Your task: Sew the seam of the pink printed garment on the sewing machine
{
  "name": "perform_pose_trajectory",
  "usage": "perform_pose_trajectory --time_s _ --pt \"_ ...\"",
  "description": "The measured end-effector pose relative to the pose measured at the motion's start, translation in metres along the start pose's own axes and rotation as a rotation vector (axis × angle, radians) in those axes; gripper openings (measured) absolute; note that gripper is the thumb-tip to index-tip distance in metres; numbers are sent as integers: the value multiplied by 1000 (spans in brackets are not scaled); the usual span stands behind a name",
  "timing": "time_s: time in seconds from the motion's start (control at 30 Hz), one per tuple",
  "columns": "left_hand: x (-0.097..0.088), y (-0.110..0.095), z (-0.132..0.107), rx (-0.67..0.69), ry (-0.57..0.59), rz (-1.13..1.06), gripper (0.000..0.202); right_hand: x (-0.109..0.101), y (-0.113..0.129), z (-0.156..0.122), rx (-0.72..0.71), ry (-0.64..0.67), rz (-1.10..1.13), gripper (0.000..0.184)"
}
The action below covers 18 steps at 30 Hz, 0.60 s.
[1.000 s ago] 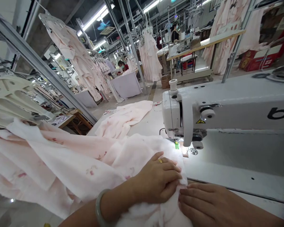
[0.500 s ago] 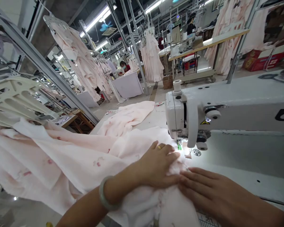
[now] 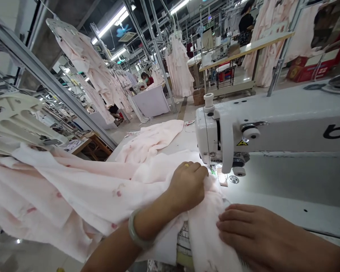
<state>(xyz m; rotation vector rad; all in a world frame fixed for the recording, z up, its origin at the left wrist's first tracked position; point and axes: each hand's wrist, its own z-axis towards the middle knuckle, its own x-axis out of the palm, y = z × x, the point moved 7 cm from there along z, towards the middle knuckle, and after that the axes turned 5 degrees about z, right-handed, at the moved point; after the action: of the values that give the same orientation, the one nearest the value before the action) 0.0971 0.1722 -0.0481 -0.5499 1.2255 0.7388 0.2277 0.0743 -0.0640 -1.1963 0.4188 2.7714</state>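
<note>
The pink fabric (image 3: 107, 189) now bunches in the left hand's (image 3: 187, 185) closed grip nearer the needle, uncovering a ruler strip (image 3: 183, 236), while the right hand (image 3: 249, 234) lies flat and open on it.

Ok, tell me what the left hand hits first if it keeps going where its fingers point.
Probably the sewing machine's needle area: the left hand, gripping pink fabric, points up-right toward it. Depth is unclear.

This is a garment factory: a white industrial sewing machine (image 3: 243, 128) stands up front, pale pink garments hang from overhead metal rails (image 3: 181, 64), and seated workers (image 3: 146, 79) sew at rows of sewing desks (image 3: 151, 101).
</note>
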Motion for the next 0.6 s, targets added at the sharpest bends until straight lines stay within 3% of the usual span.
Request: perform_pose_trajectory --time_s 0.13,0.27,0.4,0.6 --pt "7 -8 -6 37 15 -49 15 -4 -16 4 122 -13 81 32" --pt "12 2 -14 -84 -58 -65 24 -10 -40 2 223 -131 -46 22" --pt "14 8 -14 -94 -94 -71 2 6 -54 -5 301 -115 -94 24" --pt "9 1 -17 -22 -121 -164 11 23 -67 -24 446 -133 -21 32"
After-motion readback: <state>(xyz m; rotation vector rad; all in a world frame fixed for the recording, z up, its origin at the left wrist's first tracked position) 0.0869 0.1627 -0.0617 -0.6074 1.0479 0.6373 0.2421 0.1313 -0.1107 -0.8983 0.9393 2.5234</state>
